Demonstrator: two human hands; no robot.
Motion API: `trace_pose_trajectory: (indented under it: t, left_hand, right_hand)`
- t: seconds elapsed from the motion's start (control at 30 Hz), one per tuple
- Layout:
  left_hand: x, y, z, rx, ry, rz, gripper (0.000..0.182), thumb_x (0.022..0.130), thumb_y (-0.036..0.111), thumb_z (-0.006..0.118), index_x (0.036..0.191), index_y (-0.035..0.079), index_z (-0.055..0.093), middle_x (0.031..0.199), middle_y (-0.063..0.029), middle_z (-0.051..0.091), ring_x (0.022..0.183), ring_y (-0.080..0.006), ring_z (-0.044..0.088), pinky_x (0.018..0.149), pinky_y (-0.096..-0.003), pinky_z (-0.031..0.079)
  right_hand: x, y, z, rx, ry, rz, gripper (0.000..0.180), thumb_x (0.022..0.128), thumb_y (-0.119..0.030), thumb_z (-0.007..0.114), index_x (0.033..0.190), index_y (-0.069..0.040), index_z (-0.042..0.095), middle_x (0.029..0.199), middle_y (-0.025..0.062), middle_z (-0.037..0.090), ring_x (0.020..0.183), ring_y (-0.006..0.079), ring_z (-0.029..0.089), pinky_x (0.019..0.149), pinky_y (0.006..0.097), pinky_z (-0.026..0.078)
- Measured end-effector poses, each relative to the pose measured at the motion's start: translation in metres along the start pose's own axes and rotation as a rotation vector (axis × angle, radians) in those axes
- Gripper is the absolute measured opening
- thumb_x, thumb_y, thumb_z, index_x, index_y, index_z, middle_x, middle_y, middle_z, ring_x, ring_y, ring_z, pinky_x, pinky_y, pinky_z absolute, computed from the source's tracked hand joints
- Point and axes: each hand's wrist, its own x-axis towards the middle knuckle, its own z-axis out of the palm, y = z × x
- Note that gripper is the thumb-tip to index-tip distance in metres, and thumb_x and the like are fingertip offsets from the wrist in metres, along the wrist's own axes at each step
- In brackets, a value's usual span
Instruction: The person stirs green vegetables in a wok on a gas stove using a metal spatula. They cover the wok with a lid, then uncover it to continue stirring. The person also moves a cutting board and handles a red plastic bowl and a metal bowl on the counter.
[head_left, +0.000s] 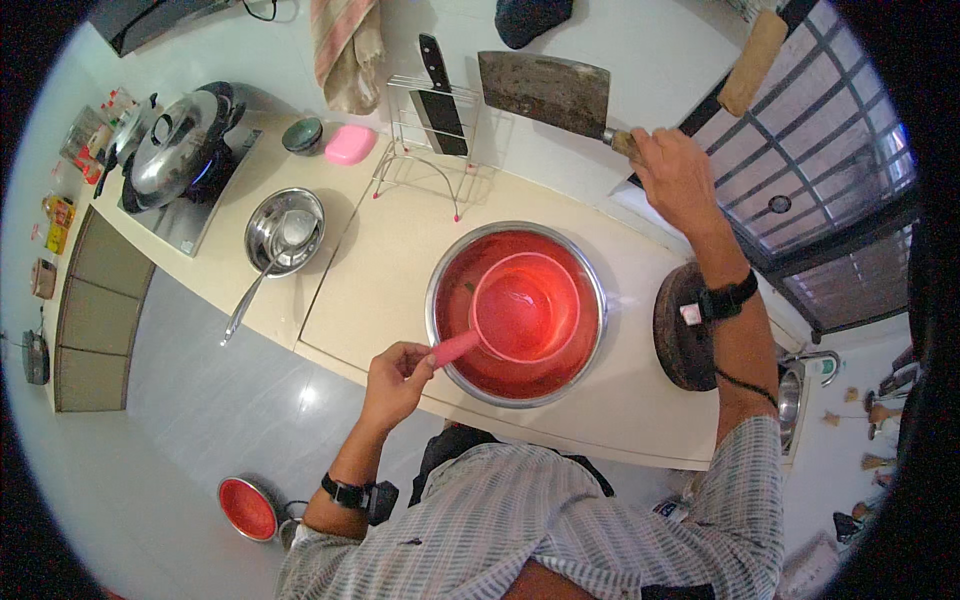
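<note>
My left hand (397, 382) grips the handle of a red plastic dipper (525, 300). The dipper's cup lies within a wide metal basin (517, 403) on the counter; a shiny patch shows inside the cup. Red covers the basin's inside, and I cannot tell whether that is liquid or its lining. A small green bit (469, 286) shows at the left of it. Raised by the wall, my right hand (675, 176) is closed around the wooden handle of a cleaver (547, 94). Its broad, stained blade points left, apart from the counter.
A wire knife rack (457, 161) holds a black-handled knife (435, 64). Right of the basin is a round wooden chopping board (675, 330). To the left are a steel bowl (255, 232) with a ladle, a pink soap box (350, 144), and a lidded pan (172, 142) on a lit stove.
</note>
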Motion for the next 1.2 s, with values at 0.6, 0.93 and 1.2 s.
trace_pose_trajectory:
  t: [0.6,0.93,1.2]
  left_hand:
    - [0.020,-0.055,-0.024,0.014,0.118,-0.062,0.025,0.094,0.016,0.070,0.103,-0.007,0.065,0.083,-0.0105,0.071,0.073,-0.0149,0.067,0.068,-0.0286,0.055]
    - [0.029,-0.068,-0.021,0.054,0.109,-0.095,0.023,0.093,0.014,0.071,0.100,-0.007,0.066,0.083,-0.0121,0.072,0.073,-0.0131,0.067,0.068,-0.0277,0.055]
    - [0.024,-0.066,-0.014,0.109,0.125,-0.072,0.023,0.094,0.013,0.070,0.101,-0.008,0.066,0.084,-0.0127,0.072,0.074,-0.0147,0.068,0.070,-0.0289,0.056]
  right_hand:
    - [0.126,0.033,0.018,-0.096,-0.091,-0.214,0.036,0.081,-0.016,0.076,0.114,-0.008,0.063,0.093,0.0111,0.061,0.093,0.0318,0.061,0.082,0.0447,0.051]
    - [0.196,0.029,0.038,-0.127,-0.216,-0.318,0.030,0.079,-0.015,0.076,0.108,-0.009,0.069,0.099,0.0100,0.063,0.098,0.0311,0.059,0.083,0.0444,0.049]
    - [0.228,-0.016,0.108,-0.210,-0.113,-0.358,0.018,0.080,-0.009,0.073,0.098,-0.012,0.072,0.100,0.0064,0.067,0.104,0.0276,0.063,0.083,0.0410,0.057]
